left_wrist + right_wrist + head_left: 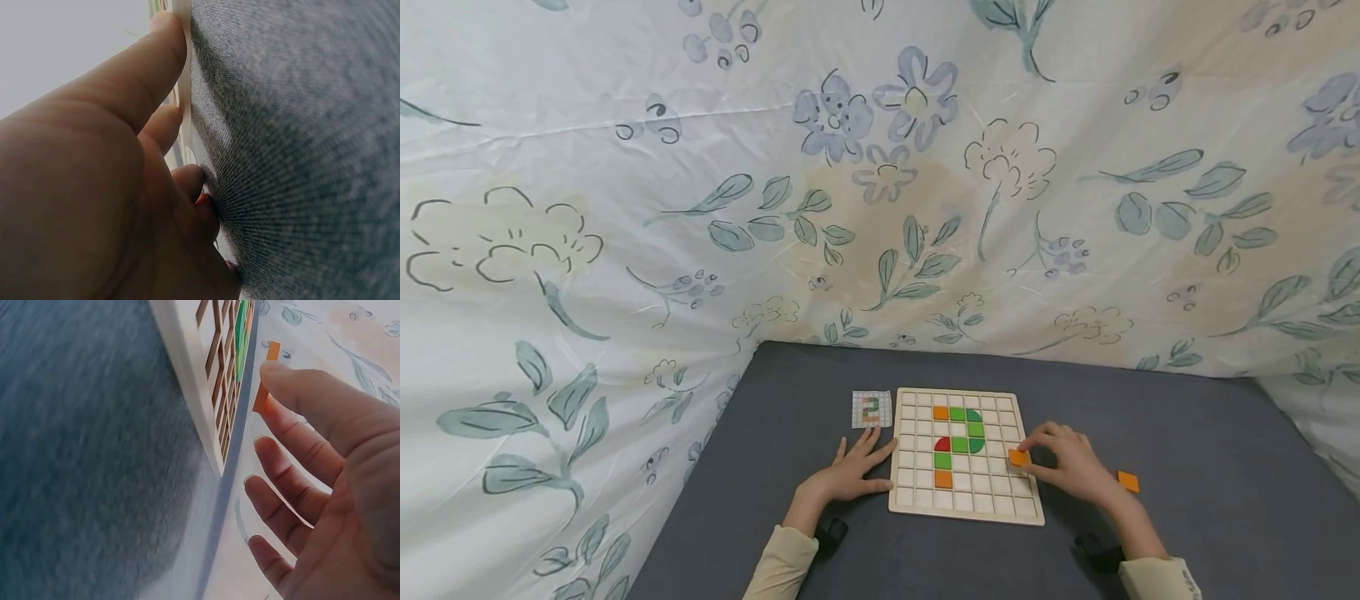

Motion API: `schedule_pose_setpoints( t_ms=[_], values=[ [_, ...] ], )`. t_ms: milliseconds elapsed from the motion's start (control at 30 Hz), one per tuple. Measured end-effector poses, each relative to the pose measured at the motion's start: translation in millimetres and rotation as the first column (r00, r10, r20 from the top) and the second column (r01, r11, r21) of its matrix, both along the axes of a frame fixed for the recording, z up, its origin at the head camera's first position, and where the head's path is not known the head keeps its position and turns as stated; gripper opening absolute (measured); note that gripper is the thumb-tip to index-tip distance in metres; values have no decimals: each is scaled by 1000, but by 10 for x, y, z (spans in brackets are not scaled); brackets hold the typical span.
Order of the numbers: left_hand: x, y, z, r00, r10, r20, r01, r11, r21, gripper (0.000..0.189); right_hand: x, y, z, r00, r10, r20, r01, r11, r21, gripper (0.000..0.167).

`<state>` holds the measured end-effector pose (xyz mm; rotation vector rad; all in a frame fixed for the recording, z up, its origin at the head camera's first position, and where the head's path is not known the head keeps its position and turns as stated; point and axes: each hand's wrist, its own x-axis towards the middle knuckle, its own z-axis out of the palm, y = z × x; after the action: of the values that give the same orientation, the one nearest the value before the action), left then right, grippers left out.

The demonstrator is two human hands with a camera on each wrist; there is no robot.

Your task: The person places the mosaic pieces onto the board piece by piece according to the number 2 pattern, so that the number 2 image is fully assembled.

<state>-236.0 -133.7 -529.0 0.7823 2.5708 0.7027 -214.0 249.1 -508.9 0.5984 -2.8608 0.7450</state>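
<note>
A square wooden grid board (917, 500) lies on the dark cloth with several coloured tiles in its cells: orange, green and a red rounded one (942, 445). Over the board's right side, my right hand (1067, 462) pinches an orange square tile (1018, 457) between thumb and index finger. The right wrist view shows that tile (267, 378) edge-on, with the other fingers spread loosely. My left hand (846, 475) rests at the board's left edge, fingers spread; the thumb and fingertips touch the rim. In the left wrist view the left hand (100, 169) hides most of the board.
A small pattern card (871, 410) with a coloured figure lies left of the board. Another orange square tile (1127, 482) lies on the dark cloth (1210, 467), beyond the right wrist. Floral fabric (880, 200) hangs behind and at the sides.
</note>
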Motion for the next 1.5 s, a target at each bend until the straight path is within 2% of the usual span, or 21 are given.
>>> schedule_pose_setpoints(
  t_ms=[333, 833, 1067, 1300, 1500],
  values=[
    [-3, 2, -9, 1000, -6, -4, 6, 1000, 2, 71, -6, -195, 8, 998, 62, -5, -62, 998, -32, 17],
    [-6, -4, -28, 1000, -18, -3, 18, 1000, 19, 72, -21, -422, -26, 994, 104, 21, -103, 994, -40, 17],
    [-11, 15, -12, 1000, 7, 8, -7, 1000, -2, 71, -11, -512, -15, 990, 138, 27, -138, 990, -25, 18],
    [4, 18, 7, 1000, 8, 9, -8, 1000, -6, 71, -25, -576, -61, 982, 188, 31, -188, 982, -13, 21],
    [1, 15, 16, 1000, 0, 0, 0, 1000, 6, 71, -25, -636, -80, 981, 192, 3, -192, 981, 8, 20]
  ],
)
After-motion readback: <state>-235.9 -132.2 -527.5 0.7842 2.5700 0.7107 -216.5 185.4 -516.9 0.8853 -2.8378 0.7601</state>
